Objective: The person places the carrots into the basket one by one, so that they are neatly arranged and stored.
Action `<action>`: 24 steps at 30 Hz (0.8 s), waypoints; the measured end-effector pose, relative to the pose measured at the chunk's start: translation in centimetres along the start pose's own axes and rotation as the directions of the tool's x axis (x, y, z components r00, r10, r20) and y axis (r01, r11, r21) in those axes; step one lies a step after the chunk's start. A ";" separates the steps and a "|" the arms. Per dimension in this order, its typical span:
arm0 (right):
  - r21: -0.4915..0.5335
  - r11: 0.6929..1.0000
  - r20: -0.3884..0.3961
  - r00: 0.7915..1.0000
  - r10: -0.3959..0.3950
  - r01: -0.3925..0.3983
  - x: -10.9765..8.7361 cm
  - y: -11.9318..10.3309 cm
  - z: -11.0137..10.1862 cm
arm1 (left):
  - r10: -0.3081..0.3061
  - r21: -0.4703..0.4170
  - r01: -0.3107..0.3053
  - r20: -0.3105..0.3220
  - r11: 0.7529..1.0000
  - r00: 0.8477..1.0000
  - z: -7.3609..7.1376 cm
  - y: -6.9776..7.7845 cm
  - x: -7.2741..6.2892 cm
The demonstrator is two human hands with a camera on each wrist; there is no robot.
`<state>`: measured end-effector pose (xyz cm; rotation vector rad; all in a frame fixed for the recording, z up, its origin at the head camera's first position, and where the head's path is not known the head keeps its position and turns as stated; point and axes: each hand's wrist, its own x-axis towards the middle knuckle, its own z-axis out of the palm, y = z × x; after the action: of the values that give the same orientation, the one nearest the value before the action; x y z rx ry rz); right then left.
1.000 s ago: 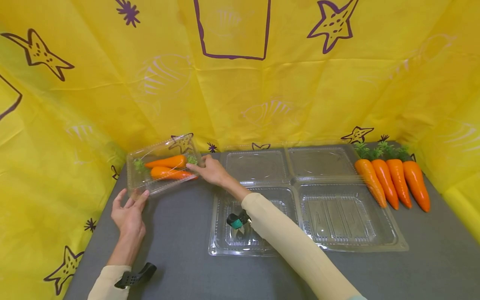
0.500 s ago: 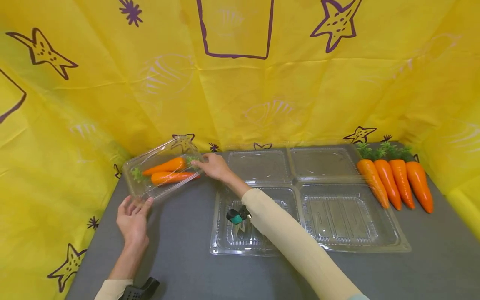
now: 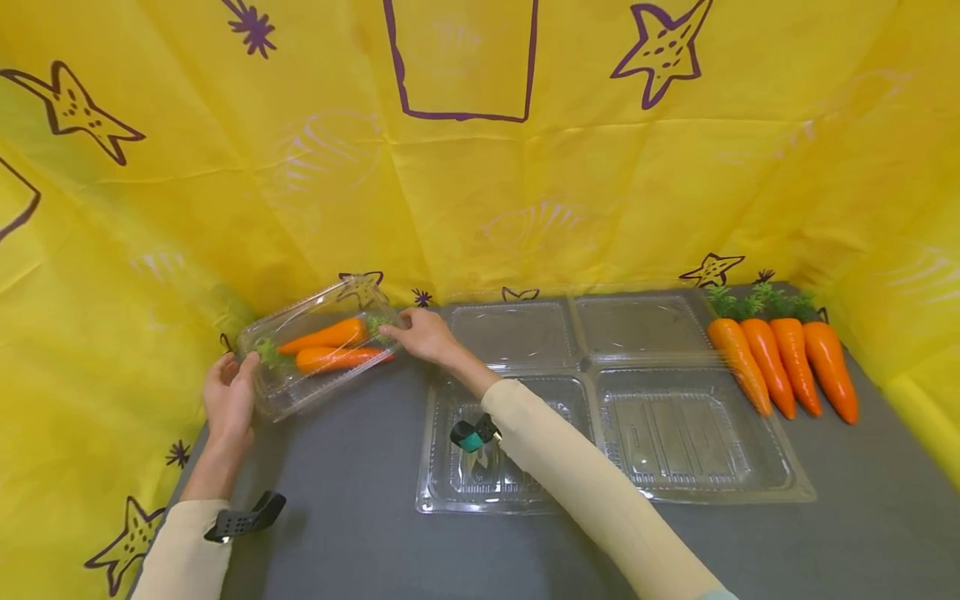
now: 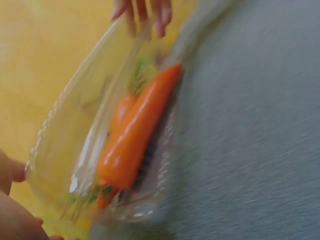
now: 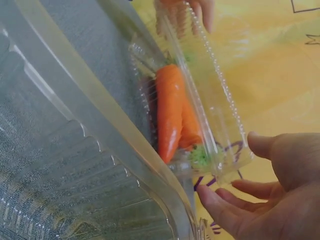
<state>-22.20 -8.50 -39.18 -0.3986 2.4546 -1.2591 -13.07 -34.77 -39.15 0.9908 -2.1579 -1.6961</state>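
Observation:
In the head view, a clear plastic clamshell box (image 3: 292, 395) is at the table's back left, tilted, its lid side over the base. Through the plastic show two orange carrots with green tops, an upper carrot (image 3: 330, 335) and a lower carrot (image 3: 339, 359), pointing opposite ways. My left hand (image 3: 229, 400) holds the box's left end, thumb at the edge. At the other end, my right hand (image 3: 425, 335) pinches the right edge, thumb in front. In the right wrist view, the right thumb (image 5: 262, 145) meets the box corner, with the other fingers lower down.
Two open clear clamshell boxes, a left box (image 3: 435, 492) and a right box (image 3: 787, 492), stand side by side with lids folded back. Several carrots (image 3: 789, 367) lie in a row at the right. A yellow patterned cloth (image 3: 480, 183) hangs behind the grey table (image 3: 360, 517).
My left hand has shifted from the box's lower left corner up to its left end. The box has moved slightly left and its near left corner has swung toward me. My right hand stays at its end.

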 end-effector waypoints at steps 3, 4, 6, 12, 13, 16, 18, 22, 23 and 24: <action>0.003 1.000 -0.001 1.000 -0.001 0.001 -0.1 -0.2 0.1 | -0.015 0.017 0.014 0.048 1.000 0.999 -0.4 0.3 1.8; -0.003 1.000 -0.008 1.000 -0.002 0.002 -0.2 -0.3 0.1 | -0.012 0.015 0.011 0.068 1.000 0.998 -0.5 0.4 2.3; -0.035 0.999 -0.044 0.999 -0.008 0.006 -0.2 -0.4 0.2 | -0.004 0.019 0.002 0.117 1.000 0.993 -0.7 0.4 3.3; -0.099 0.995 -0.167 0.986 -0.007 -0.010 -0.4 -0.8 0.3 | 0.035 0.011 -0.040 0.286 0.999 0.958 -1.6 -0.1 5.1; -0.096 0.995 -0.175 0.985 -0.004 -0.013 -0.5 -0.9 0.4 | 0.039 0.005 -0.042 0.307 0.999 0.951 -1.7 -0.2 5.3; -0.074 0.997 -0.180 0.984 0.008 -0.021 -0.5 -1.1 0.4 | 0.048 -0.020 -0.044 0.339 0.999 0.940 -1.9 -0.6 5.5; -0.068 0.997 -0.183 0.983 0.013 -0.026 -0.6 -1.2 0.4 | 0.052 -0.022 -0.047 0.330 0.999 0.943 -1.9 -0.6 5.5; -0.056 0.998 -0.189 0.982 0.017 -0.028 -0.5 -1.4 0.4 | 0.089 0.016 -0.097 0.268 0.995 0.959 -2.0 -0.6 4.7; -0.050 0.998 -0.185 0.983 0.018 -0.028 -0.5 -1.5 0.5 | 0.113 0.061 -0.133 0.260 0.989 0.959 -2.1 -0.7 4.4; -0.038 0.999 -0.177 0.984 0.018 -0.026 -0.5 -1.6 0.5 | 0.139 0.120 -0.174 0.255 0.977 0.957 -2.2 -0.7 4.0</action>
<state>-21.38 -9.54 -38.04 -0.2800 2.6277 -1.2880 -14.54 -39.02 -40.03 0.6469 -2.4691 -1.6865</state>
